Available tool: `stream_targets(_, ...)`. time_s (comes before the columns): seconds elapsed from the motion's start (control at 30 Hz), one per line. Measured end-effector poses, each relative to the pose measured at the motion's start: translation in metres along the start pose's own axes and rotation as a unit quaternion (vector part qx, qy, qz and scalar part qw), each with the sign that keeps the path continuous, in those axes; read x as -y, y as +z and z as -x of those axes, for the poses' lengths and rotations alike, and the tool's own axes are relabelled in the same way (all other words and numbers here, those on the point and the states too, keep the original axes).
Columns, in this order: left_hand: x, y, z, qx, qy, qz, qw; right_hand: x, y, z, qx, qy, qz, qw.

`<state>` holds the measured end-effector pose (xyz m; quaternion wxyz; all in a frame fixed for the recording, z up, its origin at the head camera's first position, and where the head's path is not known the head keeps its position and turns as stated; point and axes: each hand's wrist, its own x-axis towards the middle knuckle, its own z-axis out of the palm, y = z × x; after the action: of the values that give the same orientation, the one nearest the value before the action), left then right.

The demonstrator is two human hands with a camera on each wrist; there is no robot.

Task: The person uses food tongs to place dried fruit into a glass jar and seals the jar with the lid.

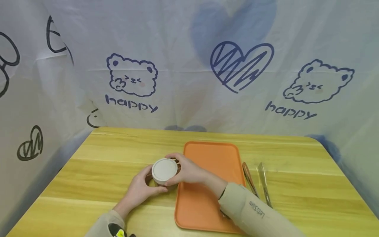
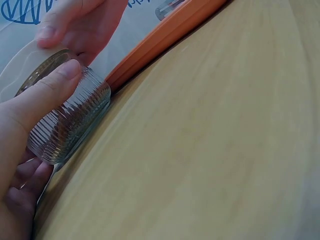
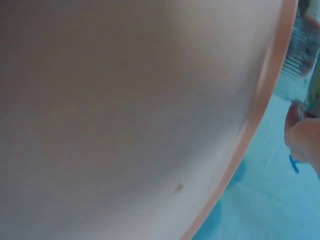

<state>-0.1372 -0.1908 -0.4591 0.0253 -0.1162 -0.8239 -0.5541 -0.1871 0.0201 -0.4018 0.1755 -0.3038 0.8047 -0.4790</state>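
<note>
A ribbed glass jar (image 2: 75,117) with dark brownish contents stands on the wooden table, against the left edge of the orange tray. Its round white lid (image 1: 164,170) faces up in the head view. My left hand (image 1: 139,189) holds the glass body from the left, with the thumb across its upper side in the left wrist view. From the right, my right hand (image 1: 189,171) grips the lid's rim between thumb and fingers. A brownish ring shows below the lid; whether the lid is seated or lifted, I cannot tell. The right wrist view shows only part of the jar (image 3: 295,57).
The orange tray (image 1: 192,210) lies under my right forearm. To its right are two slim metal utensil parts (image 1: 250,179), partly hidden by the sleeve. A small dark thing (image 1: 224,214) on the tray is mostly covered. A printed cloth (image 1: 183,92) hangs behind the table.
</note>
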Motion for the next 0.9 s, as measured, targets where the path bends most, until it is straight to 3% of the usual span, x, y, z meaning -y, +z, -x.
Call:
stream_targets(0.13,-0.001,0.001,-0.002,-0.005,0.000,-0.002,1.0000,0.000,0.002,0.000,-0.023,-0.001,0.006,1.000)
stream_targets(0.33,-0.001,0.001,-0.001,-0.005,0.007,-0.001,1.0000,-0.010,-0.009,0.000,0.044,-0.024,-0.045,0.998)
stream_targets(0.47,0.000,0.001,-0.001,-0.003,0.009,0.000,1.0000,-0.014,-0.010,-0.002,0.045,-0.037,-0.072,0.996)
stream_targets(0.9,0.000,0.000,0.001,-0.006,0.007,-0.010,0.9999,-0.009,-0.004,-0.004,0.015,-0.023,0.016,1.000)
